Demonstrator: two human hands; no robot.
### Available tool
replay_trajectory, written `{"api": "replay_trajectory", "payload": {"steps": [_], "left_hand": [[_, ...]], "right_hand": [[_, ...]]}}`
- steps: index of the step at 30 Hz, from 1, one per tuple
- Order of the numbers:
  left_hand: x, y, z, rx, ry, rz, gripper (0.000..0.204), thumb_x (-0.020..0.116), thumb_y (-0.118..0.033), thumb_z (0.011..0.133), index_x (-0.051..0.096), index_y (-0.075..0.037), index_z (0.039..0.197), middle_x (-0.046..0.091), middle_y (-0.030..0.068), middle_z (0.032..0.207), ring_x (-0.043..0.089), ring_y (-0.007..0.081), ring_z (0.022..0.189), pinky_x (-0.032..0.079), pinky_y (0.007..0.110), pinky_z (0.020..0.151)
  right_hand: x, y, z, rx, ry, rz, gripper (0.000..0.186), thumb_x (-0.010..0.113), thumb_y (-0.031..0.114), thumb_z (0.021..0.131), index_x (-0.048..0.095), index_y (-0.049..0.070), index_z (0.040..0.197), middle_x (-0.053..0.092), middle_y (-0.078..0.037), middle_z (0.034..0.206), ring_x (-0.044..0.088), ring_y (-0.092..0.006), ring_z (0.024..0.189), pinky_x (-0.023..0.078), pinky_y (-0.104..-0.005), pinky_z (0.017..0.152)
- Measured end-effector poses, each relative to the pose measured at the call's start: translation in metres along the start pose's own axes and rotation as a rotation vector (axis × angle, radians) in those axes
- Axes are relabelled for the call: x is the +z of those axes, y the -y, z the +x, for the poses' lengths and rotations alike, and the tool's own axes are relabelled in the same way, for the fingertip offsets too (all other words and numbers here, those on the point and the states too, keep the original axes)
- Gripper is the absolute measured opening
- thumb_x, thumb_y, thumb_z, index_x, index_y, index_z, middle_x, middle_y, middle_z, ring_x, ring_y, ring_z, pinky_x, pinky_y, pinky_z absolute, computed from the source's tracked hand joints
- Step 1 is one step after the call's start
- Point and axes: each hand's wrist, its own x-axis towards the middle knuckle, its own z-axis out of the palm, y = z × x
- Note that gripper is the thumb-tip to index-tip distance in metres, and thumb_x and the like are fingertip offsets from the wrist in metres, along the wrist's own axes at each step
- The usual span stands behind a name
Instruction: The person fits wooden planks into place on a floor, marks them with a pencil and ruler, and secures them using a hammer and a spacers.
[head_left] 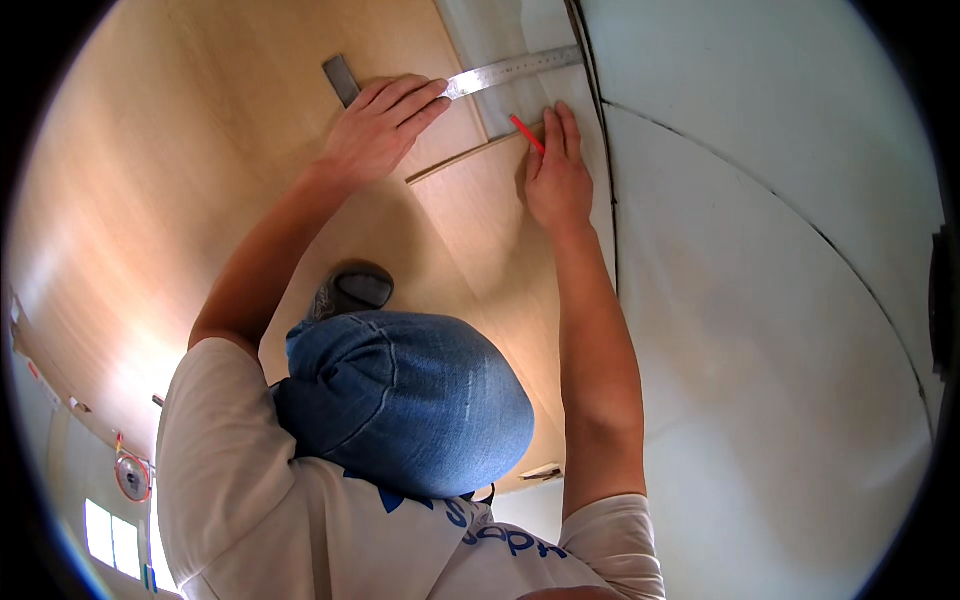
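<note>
The left hand [380,125] lies flat on a metal square ruler [505,72] and presses it down on a big plywood sheet [200,200]. Its fingers are spread out and not curled around anything. The ruler's long shiny arm runs off the far right edge of the sheet, and its short dark arm [341,79] pokes out past the hand. The ruler looks thin, stiff and smooth, so it could slide if the hand lets up. Pressing flat on its middle looks like the best way to keep it still.

The right hand [558,175] holds a red pencil [527,133] between its fingers, near the sheet's far right edge, just below the ruler. The pencil looks light and easy to snap at the tip. A thin wood strip [470,155] lies between the two hands.

The sheet is pale, smooth and wide. It looks stiff and heavy. It lies on a white tiled floor [780,300] with dark lines. A knee in blue jeans [400,400] and a grey shoe [352,290] rest on the wood.
</note>
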Motion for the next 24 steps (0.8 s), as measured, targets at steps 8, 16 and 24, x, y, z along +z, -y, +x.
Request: {"api": "replay_trajectory", "payload": {"steps": [8,16,24], "left_hand": [[0.0047,0.0042,-0.0037,0.003,0.004,-0.027,0.056,0.068,-0.009,0.083,0.066,-0.014,0.138,0.059,-0.0021,0.150,0.054,0.0193,0.137,0.043,0.039,0.113],[0.0058,0.0022,-0.0028,-0.025,0.010,-0.021,0.054,0.070,-0.010,0.081,0.068,-0.016,0.134,0.061,-0.0029,0.147,0.053,0.0179,0.137,0.043,0.038,0.114],[0.0038,0.0020,-0.0010,-0.025,0.018,-0.037,0.055,0.071,-0.009,0.080,0.068,-0.015,0.134,0.060,-0.0027,0.147,0.053,0.0175,0.138,0.042,0.038,0.115]], "right_hand": [[0.0023,-0.0002,-0.0008,-0.004,-0.014,0.008,0.052,0.054,0.022,0.104,0.046,0.009,0.153,0.035,-0.006,0.169,0.064,-0.0348,0.127,0.059,-0.0483,0.096],[0.0065,-0.0034,-0.0006,-0.003,-0.003,0.018,0.051,0.051,0.023,0.106,0.044,0.008,0.154,0.033,-0.006,0.169,0.057,-0.0335,0.136,0.058,-0.0467,0.099],[0.0068,-0.0060,0.0000,-0.030,-0.045,0.003,0.052,0.054,0.021,0.103,0.046,0.009,0.153,0.036,-0.008,0.168,0.065,-0.0360,0.124,0.060,-0.0485,0.093]]}}
